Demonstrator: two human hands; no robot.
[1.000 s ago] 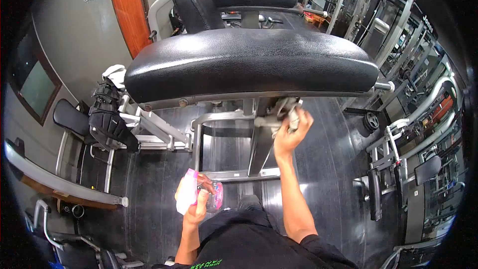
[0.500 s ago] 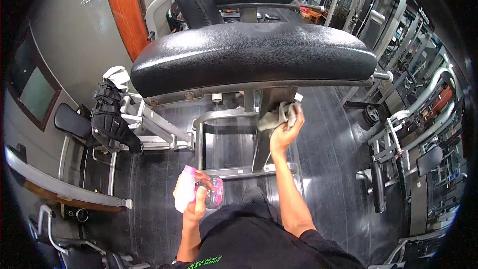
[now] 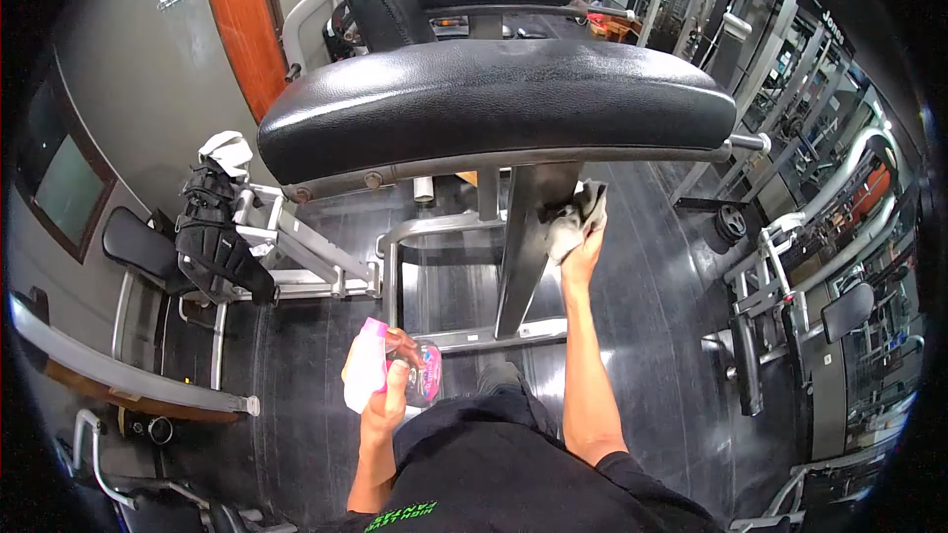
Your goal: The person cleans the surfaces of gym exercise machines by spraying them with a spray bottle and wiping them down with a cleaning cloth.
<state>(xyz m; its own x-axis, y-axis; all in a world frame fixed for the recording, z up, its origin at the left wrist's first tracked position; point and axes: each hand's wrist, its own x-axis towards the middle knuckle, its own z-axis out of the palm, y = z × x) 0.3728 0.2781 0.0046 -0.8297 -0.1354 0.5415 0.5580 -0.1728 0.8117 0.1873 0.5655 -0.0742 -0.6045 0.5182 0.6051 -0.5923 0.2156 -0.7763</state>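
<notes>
My left hand [image 3: 387, 397] is closed around a spray bottle [image 3: 366, 367] with a white and pink head and a clear body with a pink label. It is held low, left of my legs. In my right hand [image 3: 581, 265] is a bunched grey cloth [image 3: 569, 229], pressed against the right side of the dark metal post [image 3: 526, 257] below the padded bench. The black bench pad [image 3: 504, 104] stretches across the view above both hands. Some of my right fingers are hidden by the cloth.
At the left, a machine frame [image 3: 326, 255] carries a black strapped vest [image 3: 212, 232] and a white item [image 3: 227, 152]. A metal base bar [image 3: 464, 341] crosses the floor by my feet. Weight plates [image 3: 731, 224] and other machines [image 3: 785, 276] stand at the right.
My right hand and the cloth have shifted a little to the right along the post, and the cloth is folded differently. The left hand still holds the spray bottle in nearly the same place.
</notes>
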